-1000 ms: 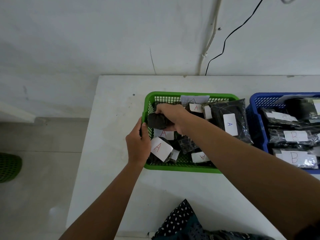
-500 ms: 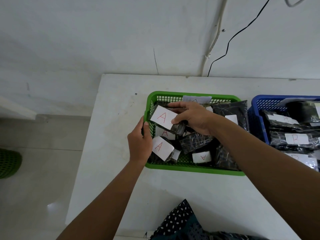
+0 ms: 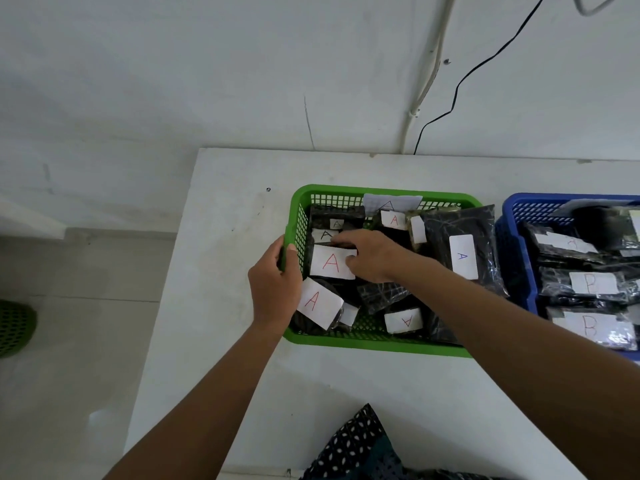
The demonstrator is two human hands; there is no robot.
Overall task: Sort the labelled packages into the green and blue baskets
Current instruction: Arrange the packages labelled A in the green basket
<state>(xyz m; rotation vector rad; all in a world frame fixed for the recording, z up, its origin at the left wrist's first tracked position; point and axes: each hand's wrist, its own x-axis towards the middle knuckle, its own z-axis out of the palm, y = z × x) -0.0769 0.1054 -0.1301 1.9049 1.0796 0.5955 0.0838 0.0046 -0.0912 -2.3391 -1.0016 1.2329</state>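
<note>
While gripping basket rim (image 3: 290, 233), left hand (image 3: 275, 284).

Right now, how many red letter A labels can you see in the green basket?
4. Back label; middle label, on the package the right hand holds; near-left label beside the left hand gripping the green basket; upside-down front label. Others may be hidden.

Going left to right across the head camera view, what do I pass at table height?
Green perforated object on the floor → left hand gripping the green basket's rim → green basket → large package with a blue A label → blue basket.
</note>
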